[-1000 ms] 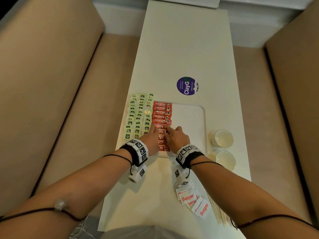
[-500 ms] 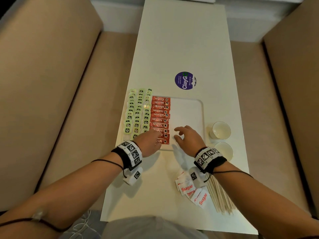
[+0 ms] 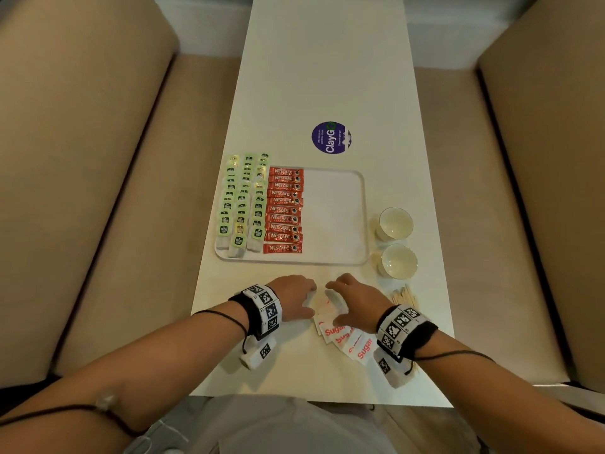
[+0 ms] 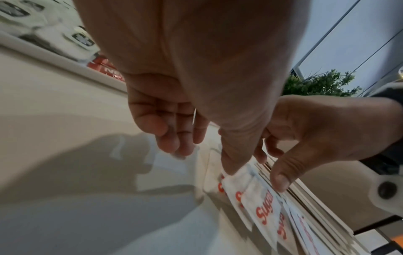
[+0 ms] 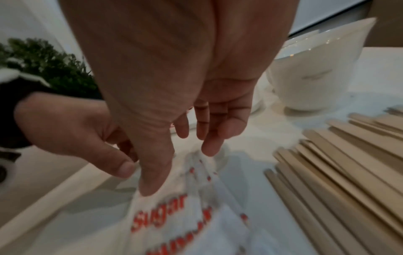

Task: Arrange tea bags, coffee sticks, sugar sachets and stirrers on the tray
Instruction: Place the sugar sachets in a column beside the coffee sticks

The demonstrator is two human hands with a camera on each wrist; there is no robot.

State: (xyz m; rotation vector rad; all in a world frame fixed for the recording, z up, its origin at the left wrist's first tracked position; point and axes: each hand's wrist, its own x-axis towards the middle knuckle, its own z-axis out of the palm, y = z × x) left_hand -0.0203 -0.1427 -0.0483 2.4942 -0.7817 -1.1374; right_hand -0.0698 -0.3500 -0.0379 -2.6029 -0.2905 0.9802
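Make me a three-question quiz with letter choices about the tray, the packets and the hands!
1. Where do the red Nescafe coffee sticks lie?
A. in the white cup
B. on the white tray, right of the green-tagged tea bags
C. under the purple sticker

2. How many white cups stand right of the tray?
A. two
B. four
C. none

3. What are the left hand and the right hand doing?
A. lifting the tray
B. resting in the lap
C. reaching onto the white sugar sachets on the table

Answers: B, the red column fills the tray beside the tea bags; A, two cups stand one behind the other; C, both thumbs touch the sachets.
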